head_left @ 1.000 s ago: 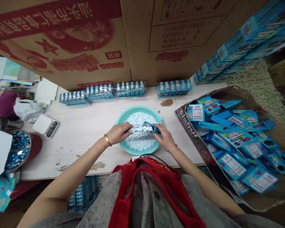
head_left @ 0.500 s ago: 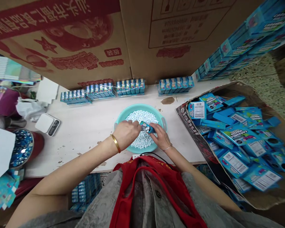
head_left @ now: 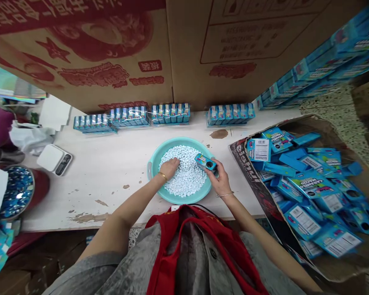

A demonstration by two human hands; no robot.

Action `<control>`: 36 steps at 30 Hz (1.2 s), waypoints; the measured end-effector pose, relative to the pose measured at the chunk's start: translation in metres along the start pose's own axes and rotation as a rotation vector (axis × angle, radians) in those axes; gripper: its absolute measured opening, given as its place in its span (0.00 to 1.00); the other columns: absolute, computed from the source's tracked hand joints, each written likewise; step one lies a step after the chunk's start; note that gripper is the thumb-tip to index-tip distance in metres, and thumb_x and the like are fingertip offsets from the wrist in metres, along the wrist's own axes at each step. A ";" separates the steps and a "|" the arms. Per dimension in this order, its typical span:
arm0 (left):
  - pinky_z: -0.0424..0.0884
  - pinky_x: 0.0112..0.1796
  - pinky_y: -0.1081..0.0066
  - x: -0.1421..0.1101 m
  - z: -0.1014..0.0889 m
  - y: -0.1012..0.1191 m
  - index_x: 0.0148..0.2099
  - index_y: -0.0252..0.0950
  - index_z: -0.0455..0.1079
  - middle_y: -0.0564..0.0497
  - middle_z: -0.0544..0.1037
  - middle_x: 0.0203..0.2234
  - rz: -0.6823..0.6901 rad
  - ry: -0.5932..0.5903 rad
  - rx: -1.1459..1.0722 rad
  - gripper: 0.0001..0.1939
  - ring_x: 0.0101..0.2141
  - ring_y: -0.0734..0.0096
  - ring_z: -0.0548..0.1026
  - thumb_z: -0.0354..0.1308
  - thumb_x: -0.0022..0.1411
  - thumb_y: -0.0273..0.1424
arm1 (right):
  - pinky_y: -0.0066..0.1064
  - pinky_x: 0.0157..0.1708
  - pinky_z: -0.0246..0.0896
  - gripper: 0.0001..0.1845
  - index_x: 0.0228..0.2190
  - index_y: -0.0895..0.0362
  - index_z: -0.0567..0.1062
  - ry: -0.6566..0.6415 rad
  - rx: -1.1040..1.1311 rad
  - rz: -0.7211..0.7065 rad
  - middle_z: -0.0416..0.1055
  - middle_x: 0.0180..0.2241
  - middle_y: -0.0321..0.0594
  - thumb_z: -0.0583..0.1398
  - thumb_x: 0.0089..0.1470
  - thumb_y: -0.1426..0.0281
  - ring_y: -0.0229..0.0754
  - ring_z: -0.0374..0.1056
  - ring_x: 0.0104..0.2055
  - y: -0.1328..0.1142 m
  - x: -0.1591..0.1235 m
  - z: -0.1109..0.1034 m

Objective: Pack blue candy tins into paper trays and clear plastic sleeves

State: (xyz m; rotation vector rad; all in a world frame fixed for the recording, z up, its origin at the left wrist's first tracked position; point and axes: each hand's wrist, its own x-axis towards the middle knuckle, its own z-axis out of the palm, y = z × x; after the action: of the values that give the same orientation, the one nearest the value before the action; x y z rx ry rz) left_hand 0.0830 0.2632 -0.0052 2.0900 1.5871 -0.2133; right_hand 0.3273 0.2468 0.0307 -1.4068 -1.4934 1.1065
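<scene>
A teal plastic basin (head_left: 180, 141) sits on the white table (head_left: 80, 192) and holds a heap of small white-blue candies (head_left: 187, 180). My left hand (head_left: 169, 169) rests in the heap, its fingers pressed down among the candies. My right hand (head_left: 219, 178) grips a small blue candy box (head_left: 206, 162) at the basin's right rim, with a round dark opening showing on the box's end. A thin gold bangle circles each wrist.
Rows of shrink-wrapped blue boxes (head_left: 129, 116) line the table's back edge under a large overhanging carton (head_left: 110, 49). On the right, an open carton (head_left: 313, 125) holds loose blue packages. A digital scale (head_left: 54, 159) and a bowl of blue glass beads (head_left: 17, 192) stand left.
My left hand has let go of the box and dropped into the candies. The box, held only by my right hand now, has moved right to the basin's rim.
</scene>
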 end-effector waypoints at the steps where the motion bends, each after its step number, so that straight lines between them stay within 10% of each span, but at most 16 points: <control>1: 0.68 0.39 0.66 0.001 0.006 0.007 0.47 0.35 0.65 0.43 0.71 0.42 0.024 -0.010 -0.035 0.13 0.42 0.61 0.71 0.46 0.62 0.21 | 0.38 0.51 0.61 0.22 0.49 0.53 0.66 0.007 0.013 0.019 0.69 0.47 0.43 0.60 0.54 0.59 0.46 0.66 0.49 0.000 0.001 0.000; 9: 0.69 0.42 0.67 -0.017 0.001 0.016 0.52 0.36 0.62 0.47 0.73 0.46 0.124 -0.017 -0.279 0.15 0.42 0.65 0.73 0.51 0.61 0.27 | 0.37 0.47 0.63 0.24 0.46 0.54 0.65 0.130 0.212 0.130 0.68 0.42 0.41 0.62 0.50 0.58 0.44 0.67 0.43 -0.004 0.009 -0.011; 18: 0.68 0.44 0.67 -0.083 -0.098 -0.001 0.49 0.35 0.62 0.44 0.73 0.43 0.248 0.090 -0.251 0.12 0.43 0.65 0.73 0.49 0.65 0.34 | 0.45 0.52 0.61 0.21 0.51 0.54 0.66 -0.077 -0.137 -0.198 0.68 0.49 0.47 0.57 0.56 0.65 0.51 0.65 0.52 -0.002 -0.004 -0.003; 26: 0.70 0.34 0.67 -0.088 -0.167 0.068 0.45 0.33 0.65 0.45 0.74 0.40 0.146 -0.171 0.285 0.09 0.39 0.62 0.74 0.48 0.64 0.27 | 0.52 0.57 0.57 0.22 0.55 0.57 0.63 -0.218 -0.307 -0.432 0.67 0.53 0.50 0.53 0.58 0.71 0.51 0.62 0.57 -0.007 -0.018 0.026; 32: 0.68 0.32 0.66 -0.091 -0.185 0.111 0.42 0.29 0.67 0.41 0.73 0.35 0.206 -0.178 0.459 0.12 0.38 0.59 0.73 0.43 0.65 0.21 | 0.52 0.57 0.57 0.23 0.55 0.57 0.62 -0.216 -0.303 -0.440 0.67 0.53 0.50 0.53 0.59 0.72 0.51 0.61 0.57 -0.005 -0.020 0.030; 36: 0.68 0.33 0.64 -0.087 -0.178 0.086 0.43 0.32 0.68 0.42 0.73 0.35 0.179 -0.077 0.405 0.11 0.38 0.59 0.72 0.44 0.66 0.24 | 0.52 0.57 0.57 0.23 0.55 0.55 0.62 -0.192 -0.290 -0.424 0.67 0.52 0.49 0.53 0.58 0.73 0.51 0.62 0.57 0.000 -0.016 0.025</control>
State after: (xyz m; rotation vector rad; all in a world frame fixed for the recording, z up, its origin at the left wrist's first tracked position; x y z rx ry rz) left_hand 0.1056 0.2572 0.2091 2.4786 1.3882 -0.5851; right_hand 0.3047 0.2286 0.0237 -1.1107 -2.0413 0.7970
